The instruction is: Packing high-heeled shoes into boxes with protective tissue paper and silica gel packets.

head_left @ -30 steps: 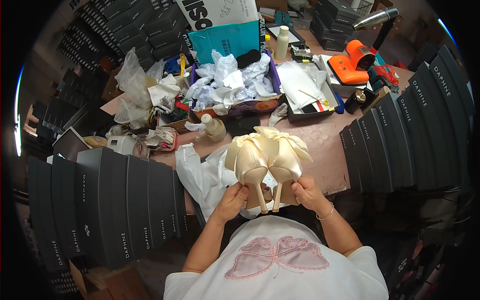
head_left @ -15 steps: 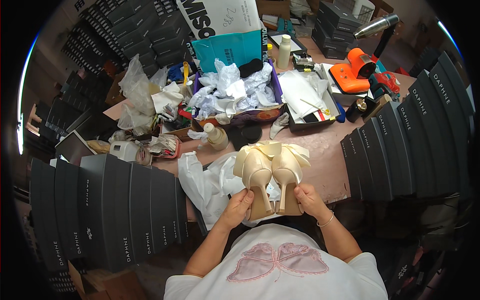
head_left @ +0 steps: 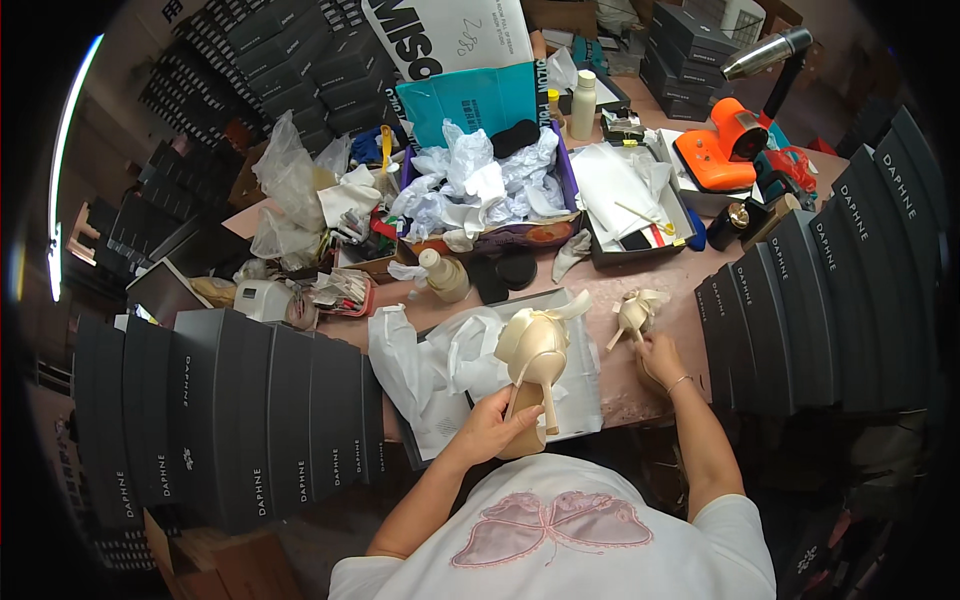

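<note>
A cream high-heeled shoe (head_left: 540, 350) with a bow is held up in my left hand (head_left: 503, 425), its heel end toward me and its tan sole between my fingers and thumb. It is above an open shoe box (head_left: 585, 385) with white tissue paper (head_left: 470, 345) in it. Off to the right, my right hand (head_left: 657, 362) is closed on the matching high-heeled shoe (head_left: 634, 312), low over the pink tabletop. Part of that shoe is hidden behind my fingers.
Stacked dark shoe boxes (head_left: 225, 420) stand at left, with more dark boxes (head_left: 840, 290) at right. Behind are a purple-edged box of crumpled paper (head_left: 470, 170), a cream bottle (head_left: 445, 275), black round pads (head_left: 515, 268), a tray of papers (head_left: 630, 205) and an orange device (head_left: 720, 150).
The two shoes, held side by side before, are now apart. My right hand has carried one to the right and away from me; my left keeps the other over the box.
</note>
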A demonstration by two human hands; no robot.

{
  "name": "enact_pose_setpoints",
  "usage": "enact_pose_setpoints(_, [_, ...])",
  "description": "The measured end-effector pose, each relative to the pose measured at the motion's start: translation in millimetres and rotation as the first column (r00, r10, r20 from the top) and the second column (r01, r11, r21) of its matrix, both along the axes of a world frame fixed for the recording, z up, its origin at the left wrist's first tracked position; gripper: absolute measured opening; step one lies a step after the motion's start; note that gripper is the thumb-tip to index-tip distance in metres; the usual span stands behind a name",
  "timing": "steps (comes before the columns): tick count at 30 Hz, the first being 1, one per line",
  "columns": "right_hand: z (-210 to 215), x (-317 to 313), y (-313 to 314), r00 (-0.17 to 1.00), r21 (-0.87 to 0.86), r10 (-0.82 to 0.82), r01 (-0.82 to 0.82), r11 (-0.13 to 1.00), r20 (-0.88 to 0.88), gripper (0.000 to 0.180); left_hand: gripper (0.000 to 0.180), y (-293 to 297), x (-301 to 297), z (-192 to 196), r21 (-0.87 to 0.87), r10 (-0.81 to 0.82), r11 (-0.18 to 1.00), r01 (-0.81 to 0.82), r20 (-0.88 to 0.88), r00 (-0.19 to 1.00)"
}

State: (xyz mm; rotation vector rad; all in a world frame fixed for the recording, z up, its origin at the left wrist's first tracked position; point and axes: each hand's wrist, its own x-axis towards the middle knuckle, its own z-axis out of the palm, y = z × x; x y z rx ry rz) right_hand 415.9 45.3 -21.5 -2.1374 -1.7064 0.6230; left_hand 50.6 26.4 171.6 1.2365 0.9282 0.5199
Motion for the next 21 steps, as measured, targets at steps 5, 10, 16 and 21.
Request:
enact_pose_setpoints(5, [177.1,-96.6,5.1,0.590,0.101,0.112,-0.052,0.993,-0.799,0.051,0.031,4.3,-9.2,10.3,0.109,-0.090,0.984,0.141,-0.377,0.922])
enact_pose_setpoints(10, [170.7,-158.7,-10.0,0.072,-0.019,-0.012,-0.102,0.995,-0.997,0.055,0.052,12.4,-15.3,18.3,0.757,0.257,0.500,0.421,-0.593,0.763])
enact_pose_setpoints(16, [175.1,-188.0,-48.6,0.363,0.552,0.550,-0.109,0.827,-0.752,0.057,0.086,13.4,-37.5,-27.8,-0.522,0.738,0.674,-0.522,0.510,0.442])
enact_pose_setpoints(21, [161.6,-194.2,-62.7,0.556,0.545,0.685,-0.427,0.721,-0.471,0.103,0.084,17.6,-36.5,-42.0,-0.745,0.858,0.513,-0.426,0.439,0.267])
